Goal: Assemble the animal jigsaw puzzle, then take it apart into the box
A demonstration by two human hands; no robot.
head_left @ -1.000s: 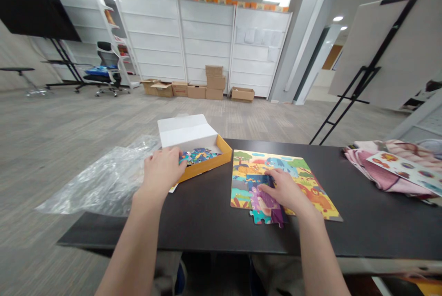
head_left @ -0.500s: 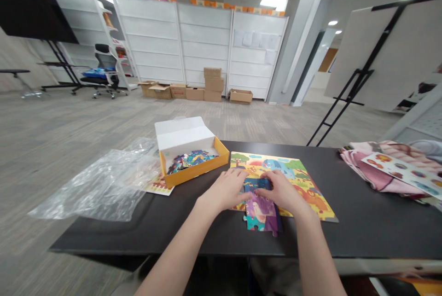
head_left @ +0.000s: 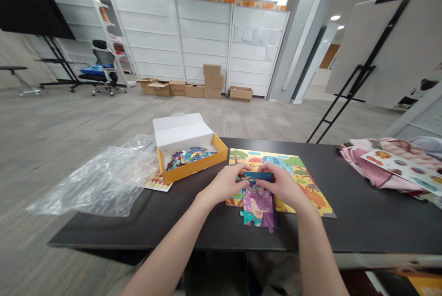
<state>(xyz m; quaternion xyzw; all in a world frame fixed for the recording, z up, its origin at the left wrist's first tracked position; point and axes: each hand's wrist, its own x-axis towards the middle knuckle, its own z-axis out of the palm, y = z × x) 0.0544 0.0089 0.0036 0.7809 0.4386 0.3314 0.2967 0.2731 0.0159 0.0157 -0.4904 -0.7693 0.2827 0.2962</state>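
A joined section of jigsaw puzzle (head_left: 257, 206), purple and teal with a dark blue top strip, lies between my hands at the near edge of a yellow animal picture board (head_left: 309, 190). My left hand (head_left: 228, 184) pinches its upper left side, thumb in front and fingers behind. On the upper right side my right hand (head_left: 282, 186) grips it the same way. The blue top strip looks tilted up, while the lower part with its knobbed edge rests near the table. My fingers hide parts of both upper corners.
An open yellow box (head_left: 196, 168) of loose jigsaw pieces (head_left: 189, 156) stands left of the board. Clear plastic wrap (head_left: 100, 181) hangs over the table's left edge. Pink cloth (head_left: 366, 171) and a printed sheet (head_left: 404, 170) lie at the right of the black table (head_left: 145, 231).
Both hands have drawn their fingers in around the puzzle section's upper edge, and its blue top strip now tips up. The view has shifted slightly.
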